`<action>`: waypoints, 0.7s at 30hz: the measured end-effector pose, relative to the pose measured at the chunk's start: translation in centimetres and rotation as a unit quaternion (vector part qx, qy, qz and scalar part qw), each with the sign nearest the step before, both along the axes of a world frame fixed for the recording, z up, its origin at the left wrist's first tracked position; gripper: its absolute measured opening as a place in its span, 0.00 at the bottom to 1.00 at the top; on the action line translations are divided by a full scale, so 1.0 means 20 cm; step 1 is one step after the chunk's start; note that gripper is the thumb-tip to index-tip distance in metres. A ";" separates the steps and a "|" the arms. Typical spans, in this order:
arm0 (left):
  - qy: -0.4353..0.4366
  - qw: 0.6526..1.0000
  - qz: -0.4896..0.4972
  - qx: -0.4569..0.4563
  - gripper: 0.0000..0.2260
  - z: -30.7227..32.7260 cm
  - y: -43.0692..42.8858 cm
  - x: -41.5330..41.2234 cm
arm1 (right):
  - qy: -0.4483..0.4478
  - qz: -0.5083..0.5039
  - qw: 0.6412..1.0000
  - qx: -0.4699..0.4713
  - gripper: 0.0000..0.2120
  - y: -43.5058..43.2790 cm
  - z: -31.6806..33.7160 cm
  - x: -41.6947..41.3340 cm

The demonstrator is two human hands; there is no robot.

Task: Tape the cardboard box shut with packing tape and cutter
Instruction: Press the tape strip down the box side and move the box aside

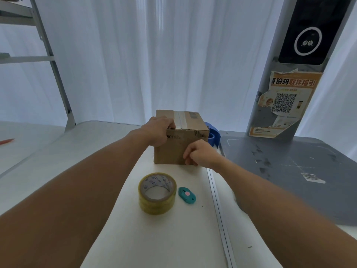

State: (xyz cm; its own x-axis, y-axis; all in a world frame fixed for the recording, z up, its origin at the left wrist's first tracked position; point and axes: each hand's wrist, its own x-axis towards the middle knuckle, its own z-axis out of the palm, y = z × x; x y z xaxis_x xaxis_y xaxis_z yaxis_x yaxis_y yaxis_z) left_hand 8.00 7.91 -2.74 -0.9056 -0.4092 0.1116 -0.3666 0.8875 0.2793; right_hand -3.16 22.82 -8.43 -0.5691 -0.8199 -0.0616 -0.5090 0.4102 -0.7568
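A small brown cardboard box (pixel 193 123) stands on the white table (pixel 58 151), its flaps down and a strip of tape along the top seam. My left hand (pixel 157 132) grips the box's near top-left edge. My right hand (pixel 199 152) presses curled fingers against the lower right of the box's front face. A roll of clear yellowish packing tape (pixel 157 193) lies flat on the table in front of the box. Just right of the roll lies a small teal cutter (pixel 187 194) with a pink button. Neither hand touches the roll or the cutter.
A blue tape dispenser (pixel 213 135) sits right behind the box. A grey cutting mat (pixel 289 171) covers the table's right side. A grey kiosk post (pixel 289 84) with a poster stands at back right. Metal shelving (pixel 52 64) at left, white curtains behind.
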 end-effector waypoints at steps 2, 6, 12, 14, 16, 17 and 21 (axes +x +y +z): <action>-0.014 1.000 -0.013 0.008 0.27 0.01 -0.02 0.02 | 0.091 -0.042 0.993 -0.064 0.16 0.03 0.04 -0.03; -0.034 0.995 -0.028 0.085 0.31 0.04 -0.06 0.08 | 0.206 -0.167 0.952 -0.153 0.11 0.07 0.16 -0.07; 0.043 0.951 0.080 0.297 0.24 0.06 -0.05 0.14 | -0.027 -0.205 0.964 -0.168 0.08 0.05 0.21 -0.09; 0.011 0.950 0.074 0.302 0.20 0.04 -0.05 0.16 | -0.117 -0.193 0.956 -0.189 0.07 0.03 0.21 -0.05; 0.020 0.948 0.074 0.308 0.18 0.03 -0.06 0.17 | -0.170 -0.196 0.945 -0.197 0.12 0.01 0.21 -0.03; 0.034 0.946 0.081 0.311 0.18 0.04 -0.07 0.19 | -0.193 -0.192 0.942 -0.198 0.14 0.00 0.21 -0.01; 0.089 0.935 0.130 0.316 0.26 0.06 -0.16 0.30 | -0.236 -0.135 0.942 -0.197 0.13 -0.06 0.24 0.06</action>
